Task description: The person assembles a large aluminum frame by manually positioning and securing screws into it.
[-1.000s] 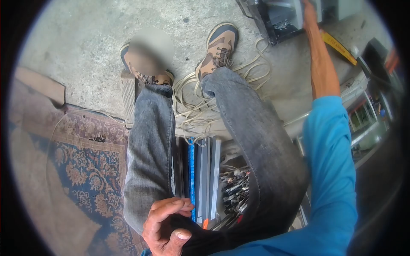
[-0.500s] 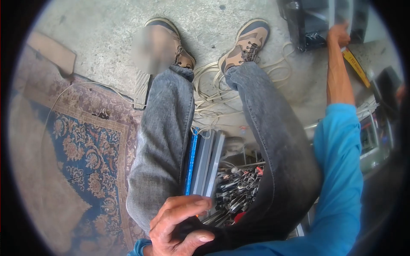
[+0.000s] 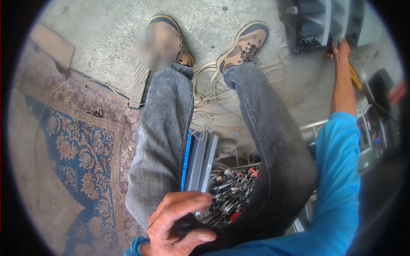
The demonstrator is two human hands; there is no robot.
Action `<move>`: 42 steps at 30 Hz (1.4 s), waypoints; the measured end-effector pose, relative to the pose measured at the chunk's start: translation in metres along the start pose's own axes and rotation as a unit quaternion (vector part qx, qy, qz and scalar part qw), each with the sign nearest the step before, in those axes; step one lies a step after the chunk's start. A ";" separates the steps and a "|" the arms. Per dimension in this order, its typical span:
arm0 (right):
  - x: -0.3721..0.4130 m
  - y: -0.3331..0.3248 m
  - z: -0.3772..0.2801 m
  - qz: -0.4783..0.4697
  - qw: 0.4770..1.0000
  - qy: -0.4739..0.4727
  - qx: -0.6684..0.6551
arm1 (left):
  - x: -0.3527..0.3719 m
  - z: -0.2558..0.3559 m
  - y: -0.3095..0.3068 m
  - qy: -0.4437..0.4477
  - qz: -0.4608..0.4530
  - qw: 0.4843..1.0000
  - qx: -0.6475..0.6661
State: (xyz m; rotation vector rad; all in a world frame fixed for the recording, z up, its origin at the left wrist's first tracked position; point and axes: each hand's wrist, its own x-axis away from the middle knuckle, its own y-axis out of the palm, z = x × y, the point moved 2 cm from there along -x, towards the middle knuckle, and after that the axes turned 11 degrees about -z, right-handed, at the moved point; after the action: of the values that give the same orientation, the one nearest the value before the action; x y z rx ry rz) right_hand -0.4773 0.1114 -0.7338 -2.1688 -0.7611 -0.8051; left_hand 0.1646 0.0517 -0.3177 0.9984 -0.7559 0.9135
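Note:
My left hand [image 3: 179, 224] hovers over my lap with thumb and fingers curved apart, nothing between them. At the upper right, my right arm reaches out, and my right hand [image 3: 341, 48] is closed on small metal pieces [image 3: 336, 43] at the lower edge of a black case [image 3: 294, 27]. Their exact shape is too small to tell. A yellow strip [image 3: 355, 77] lies just beside my right wrist.
Metal bars [image 3: 200, 160] and a blue strip [image 3: 186, 160] stand between my legs, near a pile of small metal parts [image 3: 232, 192]. Coiled cable [image 3: 207, 91] lies by my shoes. A patterned rug [image 3: 87, 166] spreads at left.
My right hand has moved a little downward along the case's edge, and small metal pieces now show at its fingers. My left hand has hardly moved.

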 end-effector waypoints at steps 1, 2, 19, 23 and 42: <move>0.003 -0.008 0.002 -0.003 1.000 -0.005 0.001 | 0.000 -0.001 -0.001 0.006 0.003 1.000 0.000; 0.013 -0.014 0.003 -0.105 0.990 0.051 -0.079 | 0.000 -0.001 -0.002 0.011 0.007 1.000 0.000; 0.429 0.207 -0.073 -0.563 0.644 0.355 -0.376 | 0.011 -0.110 0.004 -0.042 0.137 0.990 0.010; 0.581 0.239 -0.162 -0.659 0.616 0.289 -0.321 | 0.045 -0.085 -0.014 0.060 0.141 0.985 -0.074; 0.625 -0.131 -0.392 -0.089 0.965 -0.115 -0.220 | 0.195 0.097 -0.140 0.137 0.302 0.835 -0.439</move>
State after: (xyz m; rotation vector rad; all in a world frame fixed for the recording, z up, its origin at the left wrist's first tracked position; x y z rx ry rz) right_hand -0.2959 0.0631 -0.0083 -2.6538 -0.9798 -0.8872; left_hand 0.3623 -0.0185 -0.1661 -0.2151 -1.1157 1.0443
